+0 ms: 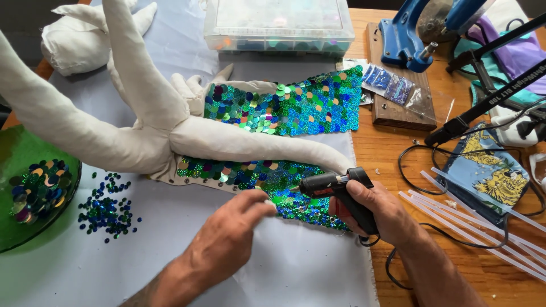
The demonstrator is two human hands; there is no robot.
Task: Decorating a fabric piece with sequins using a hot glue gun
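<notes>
My right hand [378, 213] grips a black hot glue gun [335, 187] with its nozzle pointing left at a sequined fabric strip [256, 176]. My left hand [227, 236] pinches a small pale piece at the strip's lower edge, just left of the nozzle. A cream stuffed fabric figure [142, 131] with long limbs lies across the strip. A second, wider panel of green and blue sequins [296, 105] lies behind it.
A green glass bowl [11, 227] of sequins sits at the left, loose sequins [105, 207] beside it. At the back stands a clear plastic box [278, 25]. On the wooden table at right are glue sticks [472, 224], black cables, a blue press tool [406, 37] and a printed pouch [489, 170].
</notes>
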